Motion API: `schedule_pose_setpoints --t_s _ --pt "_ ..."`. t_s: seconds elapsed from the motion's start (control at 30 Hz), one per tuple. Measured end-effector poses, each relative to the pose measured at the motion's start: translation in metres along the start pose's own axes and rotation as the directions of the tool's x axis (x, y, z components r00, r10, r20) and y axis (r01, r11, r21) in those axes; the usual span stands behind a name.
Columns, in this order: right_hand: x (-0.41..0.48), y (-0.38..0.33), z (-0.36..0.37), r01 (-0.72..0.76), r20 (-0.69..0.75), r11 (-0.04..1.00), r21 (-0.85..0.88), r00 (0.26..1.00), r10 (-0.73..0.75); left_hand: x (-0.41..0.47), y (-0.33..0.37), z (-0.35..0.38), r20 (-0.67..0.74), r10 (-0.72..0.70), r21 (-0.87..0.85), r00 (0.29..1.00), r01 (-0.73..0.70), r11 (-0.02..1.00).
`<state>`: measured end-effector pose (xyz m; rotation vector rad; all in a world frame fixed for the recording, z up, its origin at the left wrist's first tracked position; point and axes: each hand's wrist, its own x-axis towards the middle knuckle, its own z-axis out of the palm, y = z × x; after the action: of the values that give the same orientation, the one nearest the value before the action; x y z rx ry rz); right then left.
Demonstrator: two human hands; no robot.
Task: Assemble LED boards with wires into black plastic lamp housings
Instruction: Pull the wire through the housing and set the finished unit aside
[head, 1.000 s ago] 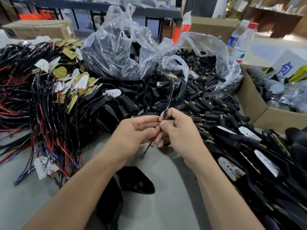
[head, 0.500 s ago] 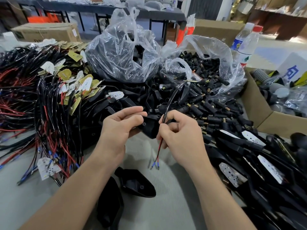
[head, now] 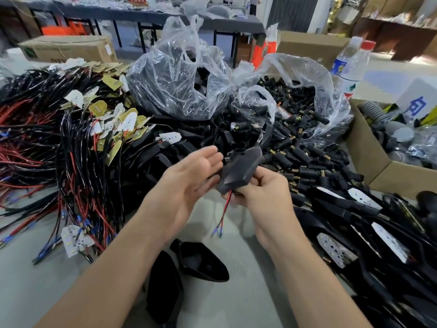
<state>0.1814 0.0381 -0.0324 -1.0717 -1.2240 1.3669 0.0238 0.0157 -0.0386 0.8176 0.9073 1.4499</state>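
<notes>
While aloft, housing (head: 238, 169) diagonal, wires (head: 225, 208) down.

One view only, head-worn, wide-angle. Faces forward and down across the person's own forearms, which enter from the bottom edge. Very near: left hand (head: 189, 181), fingers spread, and right hand (head: 262, 192) gripping a black housing (head: 238, 169) sit dead centre above the grey work surface (head: 248, 280). Wire pile (head: 35, 138) runs off the left edge, cardboard box (head: 369, 166) off the right. Top band reaches far to clear bags (head: 179, 74) and dark tables (head: 151, 17) behind. Straight lines bow near the edges.
</notes>
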Motion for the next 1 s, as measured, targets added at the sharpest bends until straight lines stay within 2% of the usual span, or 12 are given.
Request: schedule_pose_setpoints --t_s 0.07,0.13,0.2,0.27,0.37,0.47,0.6,0.67,0.73,0.8,0.9,1.0 --pt "0.0 0.0 0.0 -0.026 -0.058 1.0 -0.01 0.998 0.026 -0.003 -0.005 0.004 0.002 0.027 0.126 1.0 -0.027 0.992" --pt "0.0 0.002 -0.001 0.019 -0.138 0.973 -0.228 0.989 -0.052 -0.006 -0.007 0.007 0.005 0.035 0.205 0.999 -0.036 0.978" --pt "-0.002 0.002 -0.001 0.097 -0.17 0.865 -0.493 0.964 -0.205 -0.008 -0.007 0.008 0.066 0.069 0.291 0.995 -0.085 0.953" --pt "-0.002 0.002 0.0 0.109 -0.153 0.739 -0.665 0.948 -0.278 -0.011 -0.005 0.01 0.07 0.131 0.384 0.989 -0.148 0.912" --pt "-0.004 0.0 0.002 0.106 -0.112 0.658 -0.745 0.953 -0.281 -0.015 -0.002 0.009 0.004 0.213 0.599 0.977 -0.173 0.782" --pt "-0.004 -0.001 0.003 0.092 -0.091 0.605 -0.791 0.96 -0.265 -0.018 0.001 0.009 0.038 0.289 0.735 0.957 -0.223 0.641" --pt "-0.009 -0.002 0.004 0.098 -0.056 0.504 -0.858 0.958 -0.282 -0.023 -0.005 0.021 0.065 0.257 0.708 0.964 -0.226 0.669" --pt "-0.01 -0.003 0.003 0.128 0.002 0.405 -0.905 0.955 -0.297 -0.027 -0.009 0.024 0.072 0.212 0.772 0.975 -0.189 0.606" --pt "-0.01 -0.002 0.001 0.134 0.045 0.314 -0.94 0.961 -0.274 -0.027 -0.008 0.024 0.06 0.172 0.767 0.983 -0.156 0.622" --pt "-0.009 -0.001 -0.001 0.129 0.043 0.333 -0.934 0.966 -0.253 -0.023 -0.007 0.021 0.053 0.162 0.711 0.985 -0.152 0.686" --pt "-0.007 0.001 -0.002 0.155 0.027 0.43 -0.889 0.957 -0.289 -0.016 -0.008 0.019 0.019 0.162 0.596 0.987 -0.142 0.79" --pt "0.001 -0.002 -0.015 0.074 -0.134 0.621 -0.78 0.95 -0.281 -0.012 -0.008 0.016 -0.08 0.065 0.387 0.995 -0.029 0.922"
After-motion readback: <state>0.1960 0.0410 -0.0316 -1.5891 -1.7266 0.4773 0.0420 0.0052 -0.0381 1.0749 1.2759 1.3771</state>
